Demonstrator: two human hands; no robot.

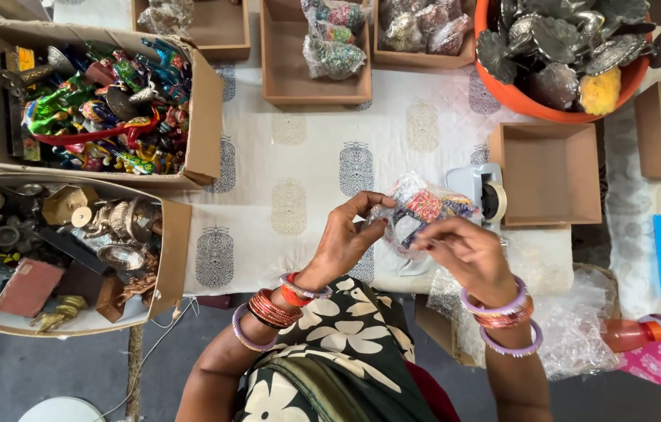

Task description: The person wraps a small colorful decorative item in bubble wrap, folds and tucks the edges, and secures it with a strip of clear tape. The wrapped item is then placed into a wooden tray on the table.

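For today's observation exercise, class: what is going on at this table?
A person holds a small clear packet of colourful items in both hands, left hand and right hand pinching it above a printed tablecloth. A tape dispenser sits just behind, cardboard boxes of painted figurines and metal ornaments to the left.

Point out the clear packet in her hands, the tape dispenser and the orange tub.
clear packet point(424, 207), head view, colourful middle.
tape dispenser point(480, 191), head view, pale body.
orange tub point(514, 98), head view, lower rim.
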